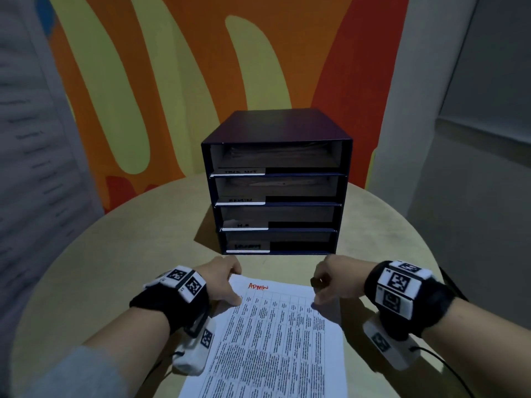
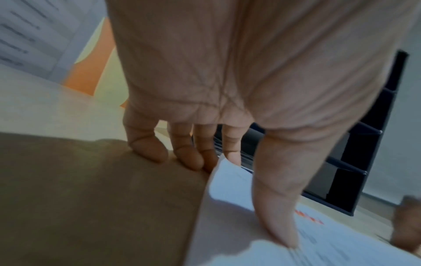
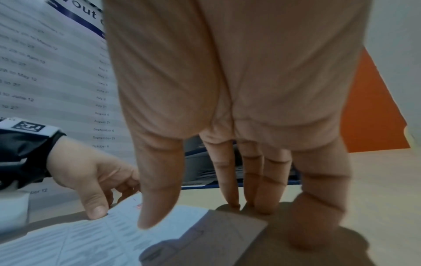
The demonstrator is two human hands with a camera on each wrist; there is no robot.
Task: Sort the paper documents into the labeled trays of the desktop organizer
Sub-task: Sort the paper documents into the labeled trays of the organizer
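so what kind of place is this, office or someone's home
Probably an office or staff room: a labelled four-tray organizer on a round table, a printed sheet marked ADMIN, and a wall poster of dated periods.

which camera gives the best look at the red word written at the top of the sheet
The head view. There the red word sits unobstructed at the top of the sheet, between the left hand and right hand. The left wrist view shows only a blurred red smear beside the thumb; the right wrist view shows faint red marks.
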